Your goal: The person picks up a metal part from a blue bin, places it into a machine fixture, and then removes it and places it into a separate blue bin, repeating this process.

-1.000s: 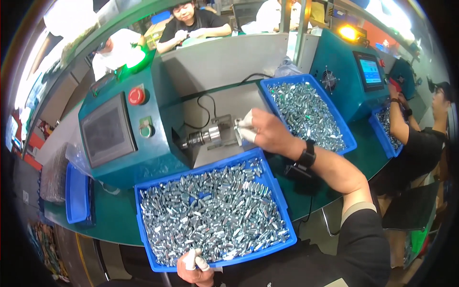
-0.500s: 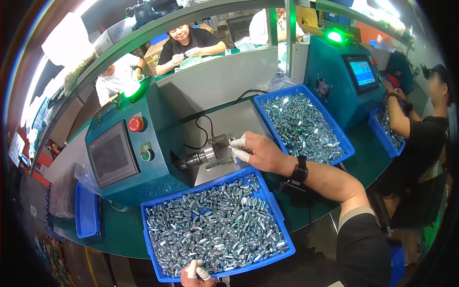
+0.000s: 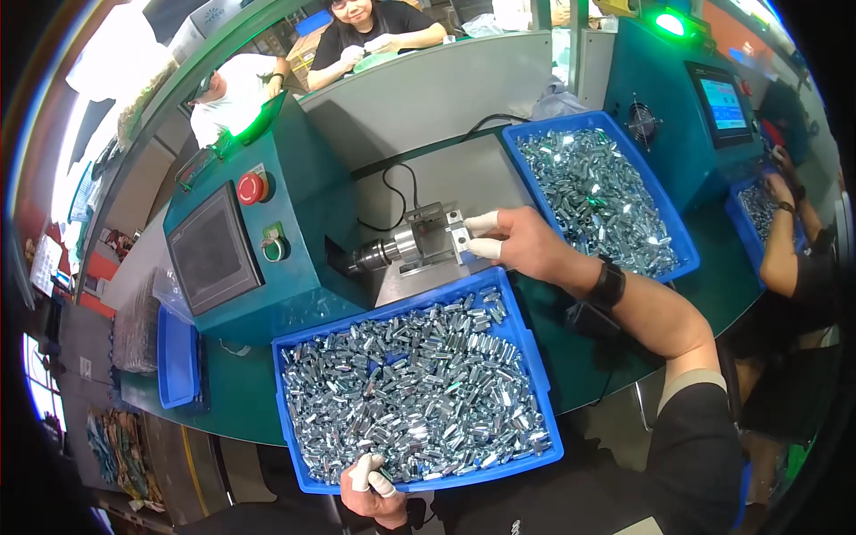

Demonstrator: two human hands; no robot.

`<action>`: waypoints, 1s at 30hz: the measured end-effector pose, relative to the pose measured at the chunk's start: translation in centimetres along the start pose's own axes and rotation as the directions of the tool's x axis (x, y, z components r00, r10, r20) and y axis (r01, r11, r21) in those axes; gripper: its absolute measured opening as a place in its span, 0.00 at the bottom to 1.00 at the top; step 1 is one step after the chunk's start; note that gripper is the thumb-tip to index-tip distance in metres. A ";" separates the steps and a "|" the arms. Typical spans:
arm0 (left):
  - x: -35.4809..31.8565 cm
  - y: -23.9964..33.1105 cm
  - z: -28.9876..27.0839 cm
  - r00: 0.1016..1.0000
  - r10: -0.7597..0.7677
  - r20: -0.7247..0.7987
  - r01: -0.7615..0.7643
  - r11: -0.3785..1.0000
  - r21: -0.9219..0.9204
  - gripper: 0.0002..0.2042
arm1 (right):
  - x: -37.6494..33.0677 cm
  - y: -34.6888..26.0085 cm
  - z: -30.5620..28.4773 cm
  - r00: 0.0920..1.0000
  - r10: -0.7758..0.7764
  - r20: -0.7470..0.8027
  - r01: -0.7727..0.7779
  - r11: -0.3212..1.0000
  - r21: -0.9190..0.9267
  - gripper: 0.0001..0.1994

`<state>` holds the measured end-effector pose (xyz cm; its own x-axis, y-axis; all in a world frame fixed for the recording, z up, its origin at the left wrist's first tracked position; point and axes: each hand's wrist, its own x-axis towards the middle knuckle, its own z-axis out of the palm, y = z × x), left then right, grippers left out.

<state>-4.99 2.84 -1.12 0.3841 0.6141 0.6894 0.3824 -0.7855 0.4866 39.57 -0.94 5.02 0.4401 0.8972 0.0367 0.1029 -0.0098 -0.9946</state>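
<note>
My right hand [image 3: 533,242], with white covers on thumb and forefinger, is pinched at the outer end of a small metal block [image 3: 456,236] on the machine's fixture. Whatever lies between those fingertips is hidden. Left of the block, a round steel chuck [image 3: 385,253] sticks out of the green machine [image 3: 308,209]. My left hand [image 3: 374,495], also with white finger covers, is curled at the near rim of a blue tray [image 3: 530,341]. Short shiny metal pieces [image 3: 415,383] fill this tray. I cannot make out what the left fingers hold.
Another blue tray [image 3: 685,253] of metal pieces stands right of the fixture. The machine carries a dark screen [image 3: 212,250] and a red button [image 3: 252,188]. A co-worker's arm [image 3: 785,236] is at the far right; a person [image 3: 370,40] sits behind the partition [image 3: 428,98].
The whole view has shifted. My right fingertips have drawn slightly away from the chuck, and the metal block now shows more clearly. My left hand stays at the tray's near rim.
</note>
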 end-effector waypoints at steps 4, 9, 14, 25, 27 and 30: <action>0.4 0.3 -0.3 1.000 0.007 0.011 -0.007 0.999 0.042 0.13 | -0.4 -0.6 0.0 0.999 0.032 0.012 -0.032 0.999 0.003 0.21; 1.1 0.4 0.2 1.000 0.010 0.010 -0.011 1.000 0.019 0.13 | -0.7 -1.9 0.1 0.994 0.108 0.004 -0.108 0.994 -0.011 0.21; 1.4 0.4 -0.3 0.998 0.050 -0.031 -0.049 0.998 0.033 0.11 | -0.6 -3.0 1.2 0.999 0.049 0.011 -0.049 0.999 0.005 0.19; 0.6 0.1 -0.2 0.998 0.056 0.033 -0.057 0.998 0.007 0.11 | -1.6 -1.4 0.6 0.997 0.074 -0.038 -0.072 0.996 0.042 0.23; 0.6 0.1 0.0 0.995 0.079 0.056 -0.078 0.997 -0.017 0.11 | -1.7 -1.2 0.7 0.996 0.080 -0.044 -0.078 0.995 0.057 0.21; 1.0 0.0 0.2 0.994 0.109 0.032 -0.108 0.994 -0.013 0.11 | -1.5 -0.9 0.6 0.997 0.068 -0.042 -0.066 0.997 0.042 0.22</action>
<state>-4.45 3.53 -0.52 0.4504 0.5272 0.7206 0.3272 -0.8484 0.4161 38.30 -2.02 5.76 0.4827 0.8753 -0.0271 0.0362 -0.0508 -0.9981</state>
